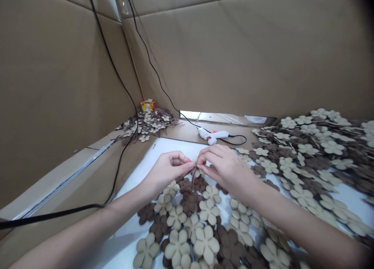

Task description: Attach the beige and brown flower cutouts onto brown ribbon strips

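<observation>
Over the white board (169,145), my left hand (171,167) and my right hand (223,164) meet with thumbs and fingertips pinched. Between them is a small beige flower (195,160), partly hidden by the fingers. A thin brown ribbon (193,178) hangs down from the pinch. Both hands appear to grip this small piece, though which fingers hold the ribbon is hard to make out. Beneath and in front of the hands lie loose beige fabric flowers (209,210) and dark brown fabric flowers (189,201), many overlapping.
A white glue gun (213,135) lies behind my right hand. Beige flowers with brown strips (149,123) are heaped at the back left, beside an orange-yellow box (147,105). More flowers (304,148) pile up at right. A black cable (121,154) crosses the left side.
</observation>
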Motion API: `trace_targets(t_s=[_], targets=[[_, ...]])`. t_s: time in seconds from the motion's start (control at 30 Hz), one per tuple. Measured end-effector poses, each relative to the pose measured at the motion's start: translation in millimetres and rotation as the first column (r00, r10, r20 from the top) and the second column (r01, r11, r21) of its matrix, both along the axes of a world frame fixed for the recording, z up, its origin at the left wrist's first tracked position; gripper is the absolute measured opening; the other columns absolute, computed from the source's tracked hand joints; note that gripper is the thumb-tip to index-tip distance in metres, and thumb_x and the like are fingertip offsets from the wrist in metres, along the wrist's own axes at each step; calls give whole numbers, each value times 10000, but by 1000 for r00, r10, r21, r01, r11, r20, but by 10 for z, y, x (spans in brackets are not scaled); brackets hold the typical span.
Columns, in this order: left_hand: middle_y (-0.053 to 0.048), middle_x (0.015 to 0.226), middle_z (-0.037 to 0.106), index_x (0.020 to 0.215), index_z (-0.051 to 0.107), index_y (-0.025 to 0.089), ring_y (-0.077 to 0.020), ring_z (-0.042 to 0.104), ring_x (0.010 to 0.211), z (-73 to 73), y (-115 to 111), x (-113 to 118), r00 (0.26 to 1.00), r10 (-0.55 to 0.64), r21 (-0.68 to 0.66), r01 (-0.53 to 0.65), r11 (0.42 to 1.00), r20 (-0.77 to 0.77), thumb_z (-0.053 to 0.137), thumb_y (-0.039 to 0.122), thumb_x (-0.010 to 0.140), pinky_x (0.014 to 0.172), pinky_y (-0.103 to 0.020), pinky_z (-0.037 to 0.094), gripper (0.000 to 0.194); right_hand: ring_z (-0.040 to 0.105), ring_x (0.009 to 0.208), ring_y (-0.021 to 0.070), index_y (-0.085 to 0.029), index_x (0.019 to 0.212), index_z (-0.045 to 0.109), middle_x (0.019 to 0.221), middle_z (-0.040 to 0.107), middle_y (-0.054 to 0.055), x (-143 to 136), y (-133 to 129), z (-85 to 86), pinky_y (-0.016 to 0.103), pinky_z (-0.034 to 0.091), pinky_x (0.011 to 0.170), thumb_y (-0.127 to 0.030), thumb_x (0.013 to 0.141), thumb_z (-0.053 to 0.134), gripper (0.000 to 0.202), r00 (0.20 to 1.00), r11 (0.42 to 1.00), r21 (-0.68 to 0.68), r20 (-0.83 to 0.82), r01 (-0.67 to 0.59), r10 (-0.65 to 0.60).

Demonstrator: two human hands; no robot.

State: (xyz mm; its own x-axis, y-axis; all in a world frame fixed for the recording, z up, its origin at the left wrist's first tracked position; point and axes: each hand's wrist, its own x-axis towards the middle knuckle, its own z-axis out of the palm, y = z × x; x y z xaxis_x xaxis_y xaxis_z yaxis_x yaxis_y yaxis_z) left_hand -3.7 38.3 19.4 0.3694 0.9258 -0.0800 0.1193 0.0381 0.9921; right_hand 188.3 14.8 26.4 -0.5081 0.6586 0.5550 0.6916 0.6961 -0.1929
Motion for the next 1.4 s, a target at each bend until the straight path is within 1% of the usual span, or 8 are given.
trace_targets(t_s=[0.23, 0.4, 0.5, 0.67, 0.8, 1.03, 1.2, 1.4], targets=[[20, 626, 616, 709, 594, 149, -72, 491, 511, 27, -10, -3, 999, 2, 14, -1, 1000, -33, 709, 345, 705, 471, -172, 323, 227, 560, 852, 171, -179, 831, 574, 896, 638, 45, 0, 9, -14, 324, 415, 813, -203, 874, 520, 73, 999, 1000, -1, -28, 18, -18], [-2, 674, 640, 720, 594, 147, -96, 541, 580, 35, -9, -6, 1000, -11, 33, 11, 999, -11, 712, 352, 701, 525, -185, 371, 237, 577, 831, 165, -201, 831, 539, 874, 640, 18, -6, -19, -26, 436, 299, 1000, -213, 890, 489, 78, 998, 998, 39, -38, 54, -52], [-3, 657, 650, 718, 590, 149, -106, 567, 590, 43, -11, -1, 1000, -8, 17, 9, 1000, -11, 718, 360, 694, 552, -199, 397, 248, 586, 794, 162, -214, 868, 486, 829, 621, -2, -7, -27, -46, 473, 253, 1040, -213, 864, 527, 40, 993, 996, 9, -78, 93, -92], [9, 637, 651, 715, 580, 153, -95, 564, 567, 41, -14, -2, 1000, -10, -7, 10, 1000, -10, 718, 334, 703, 537, -189, 396, 228, 587, 862, 197, -225, 948, 423, 909, 604, 23, 3, -15, -51, 384, 424, 861, -267, 821, 589, 213, 978, 987, -67, -141, 146, -154], [9, 649, 654, 728, 573, 158, -93, 570, 585, 16, -6, -14, 999, -31, 3, 31, 1000, 18, 707, 332, 722, 563, -192, 414, 220, 590, 874, 200, -228, 948, 383, 948, 591, 29, 5, -6, -55, 333, 449, 761, -281, 803, 609, 273, 968, 984, -85, -184, 158, -171], [13, 729, 652, 791, 579, 165, -102, 605, 673, -15, 3, -6, 995, -50, -22, 52, 998, 84, 764, 291, 659, 659, -211, 459, 259, 581, 922, 196, -236, 964, 288, 1038, 568, 61, 21, 24, -96, 316, 458, 750, -239, 801, 612, 362, 965, 996, -53, -246, 74, -85], [8, 743, 650, 782, 558, 161, -100, 609, 667, -22, 1, 7, 997, -34, -49, 38, 998, 72, 780, 261, 634, 633, -198, 460, 285, 580, 877, 173, -245, 984, 273, 991, 568, 49, 36, 73, -141, 310, 461, 748, -218, 821, 593, 361, 962, 998, -57, -271, -37, 20], [12, 724, 619, 809, 537, 151, -79, 565, 637, -59, -3, 34, 998, -41, -31, 42, 999, 45, 746, 257, 675, 612, -182, 440, 270, 556, 949, 197, -248, 1025, 259, 1040, 541, 81, 55, 124, -192, 350, 464, 792, -227, 815, 604, 405, 952, 991, -78, -294, -110, 82]])
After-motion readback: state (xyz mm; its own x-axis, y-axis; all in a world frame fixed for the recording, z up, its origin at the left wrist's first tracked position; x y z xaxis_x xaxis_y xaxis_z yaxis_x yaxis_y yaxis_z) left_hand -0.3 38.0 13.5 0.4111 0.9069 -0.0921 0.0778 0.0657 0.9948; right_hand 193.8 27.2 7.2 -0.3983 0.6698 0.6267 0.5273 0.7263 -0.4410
